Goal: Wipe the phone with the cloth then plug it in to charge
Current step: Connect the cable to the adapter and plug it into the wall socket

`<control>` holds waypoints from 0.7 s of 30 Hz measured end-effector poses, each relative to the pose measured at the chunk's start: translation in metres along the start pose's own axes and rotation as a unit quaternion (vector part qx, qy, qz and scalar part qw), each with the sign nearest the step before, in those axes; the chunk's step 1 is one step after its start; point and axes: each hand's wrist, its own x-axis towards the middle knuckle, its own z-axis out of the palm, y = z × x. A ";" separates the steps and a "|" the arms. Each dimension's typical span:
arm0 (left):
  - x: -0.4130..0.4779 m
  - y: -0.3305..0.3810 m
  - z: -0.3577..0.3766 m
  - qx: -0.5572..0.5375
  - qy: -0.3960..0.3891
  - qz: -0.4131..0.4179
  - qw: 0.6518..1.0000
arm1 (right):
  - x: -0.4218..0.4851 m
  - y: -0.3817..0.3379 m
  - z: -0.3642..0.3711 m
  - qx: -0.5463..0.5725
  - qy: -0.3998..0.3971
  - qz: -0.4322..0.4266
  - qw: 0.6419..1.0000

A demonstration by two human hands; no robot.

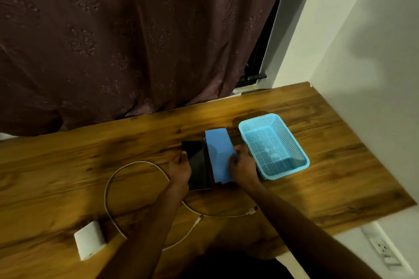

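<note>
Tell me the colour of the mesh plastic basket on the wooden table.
Light blue rectangular mesh plastic basket, seen best in the head view, the only one.

Both forearms are bare, with no sleeves, rings or watch showing.

The phone (197,165) is lying mid-tabletop (328,179), the cloth (219,156) overlapping its right side. The basket (273,146) is sitting just right of the cloth. The cable (127,169) is looping left of and in front of the phone, running to the charger (90,239) at the front left.
</note>
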 end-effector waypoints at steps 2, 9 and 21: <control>-0.004 -0.001 0.000 0.039 -0.006 0.050 0.998 | -0.006 0.009 -0.007 -0.094 -0.014 -0.035 0.995; -0.015 -0.003 0.001 0.150 0.059 0.130 0.978 | -0.016 0.025 -0.005 -0.228 0.017 -0.072 0.971; 0.002 -0.009 -0.007 0.220 0.048 0.131 0.965 | -0.020 0.048 0.002 -0.249 -0.016 -0.125 0.960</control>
